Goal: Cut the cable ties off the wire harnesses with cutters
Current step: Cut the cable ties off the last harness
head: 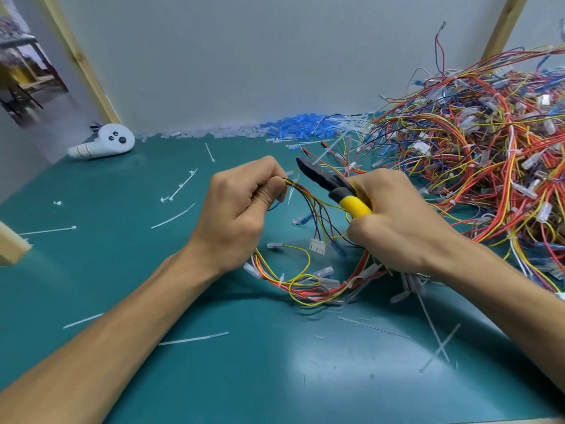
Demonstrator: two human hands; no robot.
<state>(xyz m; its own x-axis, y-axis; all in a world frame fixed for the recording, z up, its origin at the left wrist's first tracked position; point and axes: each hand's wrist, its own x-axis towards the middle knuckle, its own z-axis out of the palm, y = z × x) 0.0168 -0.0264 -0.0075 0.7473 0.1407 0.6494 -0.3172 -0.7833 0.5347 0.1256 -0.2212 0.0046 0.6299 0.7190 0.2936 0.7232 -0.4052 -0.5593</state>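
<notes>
So the wire harness (305,240) being worked on is dead centre of the view, a loop of red, yellow, blue and black wires with small white connectors hanging off it. The bottom of the loop lies on the desk (153,270). There's a white cable tie (281,278) round the bundle at the loop's 7 o'clock.

The left hand (238,209) has the top of the bundle, fingers curled tight and pinching the wires against the thumb. The right hand (394,218) is at 3 o'clock from it, fingers wrapped round the yellow handles of the cutters (336,188). The dark jaws poke out toward 10 o'clock, look closed or nearly so, and sit just beside the wires near the left hand. I can't tell if they're touching anything. The right side of the loop runs under the right hand, and I can't see whether that hand has hold of it too.

The desk is a teal mat, a bit shiny at 5 o'clock, with loose white cut ties (172,220) scattered across it, mostly around 9 and 5 o'clock.

At 2 o'clock there's a huge tangled pile of harnesses (474,166), crowding right up to the right hand. At 12 o'clock a drift of blue and clear plastic sleeves (299,127) runs along the foot of the plain grey wall (244,56). A white handheld controller (104,143) lies at 10 o'clock, near a slanted wooden post (82,62). A wooden block (12,246) pokes in at 9 o'clock.
</notes>
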